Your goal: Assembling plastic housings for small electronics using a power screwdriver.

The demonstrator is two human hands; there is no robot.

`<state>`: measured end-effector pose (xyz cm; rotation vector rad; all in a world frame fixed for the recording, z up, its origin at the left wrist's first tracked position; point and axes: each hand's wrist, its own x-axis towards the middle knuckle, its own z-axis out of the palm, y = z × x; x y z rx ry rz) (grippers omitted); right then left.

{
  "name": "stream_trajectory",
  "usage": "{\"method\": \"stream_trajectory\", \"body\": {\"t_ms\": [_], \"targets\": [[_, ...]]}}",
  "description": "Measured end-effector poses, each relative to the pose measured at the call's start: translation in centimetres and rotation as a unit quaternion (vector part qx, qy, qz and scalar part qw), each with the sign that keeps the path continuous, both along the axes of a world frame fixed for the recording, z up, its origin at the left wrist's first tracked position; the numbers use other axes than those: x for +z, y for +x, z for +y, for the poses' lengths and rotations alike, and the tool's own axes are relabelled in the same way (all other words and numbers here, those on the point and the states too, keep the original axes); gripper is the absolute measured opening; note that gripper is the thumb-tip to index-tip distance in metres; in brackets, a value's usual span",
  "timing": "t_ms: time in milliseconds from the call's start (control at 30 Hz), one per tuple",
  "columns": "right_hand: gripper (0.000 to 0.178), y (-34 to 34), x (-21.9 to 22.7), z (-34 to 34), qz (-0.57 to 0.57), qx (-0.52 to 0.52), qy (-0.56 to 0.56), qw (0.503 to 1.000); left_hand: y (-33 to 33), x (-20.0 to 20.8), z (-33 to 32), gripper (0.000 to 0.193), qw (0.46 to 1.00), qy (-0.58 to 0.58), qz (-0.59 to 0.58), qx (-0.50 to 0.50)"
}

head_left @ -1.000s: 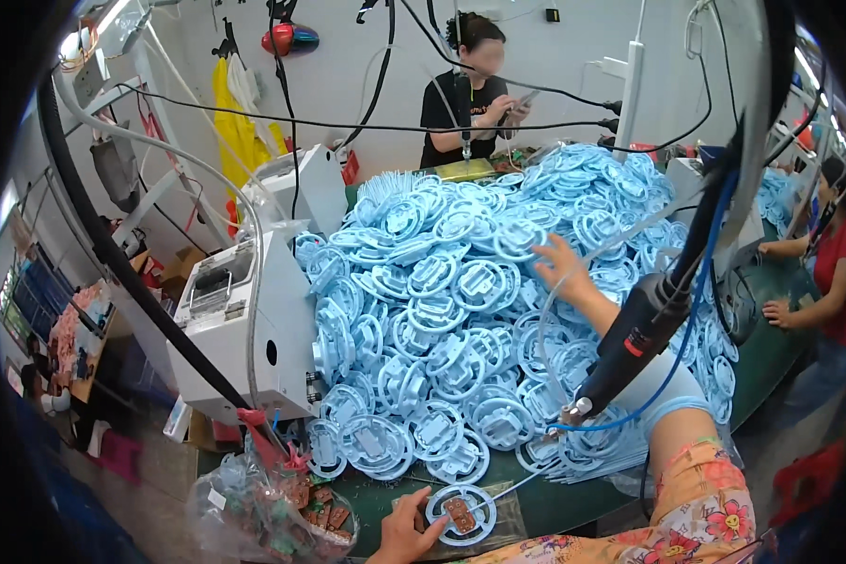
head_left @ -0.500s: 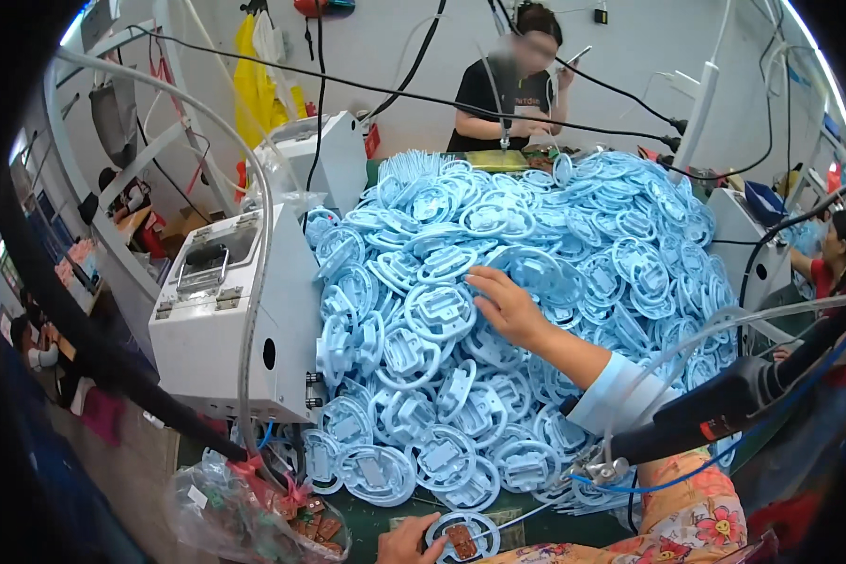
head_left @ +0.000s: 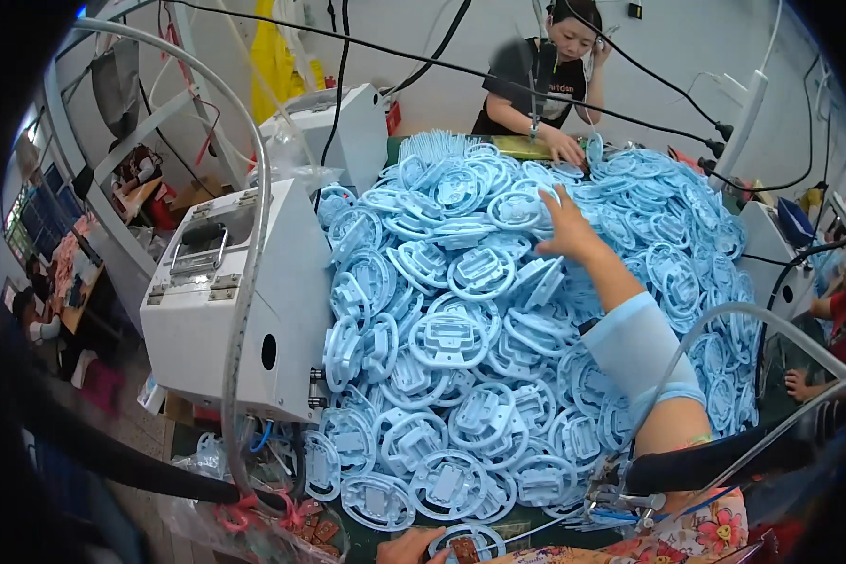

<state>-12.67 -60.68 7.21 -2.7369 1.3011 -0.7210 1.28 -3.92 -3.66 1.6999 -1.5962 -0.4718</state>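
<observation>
Gaping right grip (head_left: 571, 233) above blue rings (head_left: 446, 331)

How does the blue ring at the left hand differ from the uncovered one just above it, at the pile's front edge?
The near ring carries a brown board; the pile ring shows only light blue. The near ring has the left hand at its edge; no hand is on the pile ring. Both are light blue with a rounded rim.
</observation>
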Motion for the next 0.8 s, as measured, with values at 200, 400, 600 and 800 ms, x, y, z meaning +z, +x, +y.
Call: {"method": "stream_trajectory", "body": {"t_ms": [200, 400, 600, 800], "targets": [[0.079, -0.2, -3.1, -1.0, 0.135, -0.096, -0.044, 0.985, -0.1, 1.3, -0.1, 0.033, 1.0, 0.0, -0.014, -0.012], [0.058, -2.8, -1.4, 1.7, -0.17, 0.025, 0.086, 0.981, -0.4, 2.2, -0.4, 0.033, 1.0, -0.024, -0.018, -0.009], [0.04, -5.5, 5.7, 9.3, -0.381, 0.099, 0.359, 0.846, -0.3, 2.3, -0.4, 0.037, 1.0, -0.004, -0.007, -0.007], [0.045, -8.8, 5.9, 15.2, -0.353, 0.106, 0.511, 0.777, -0.5, 3.7, -1.2, 0.038, 0.999, -0.012, 0.031, -0.01]]}}
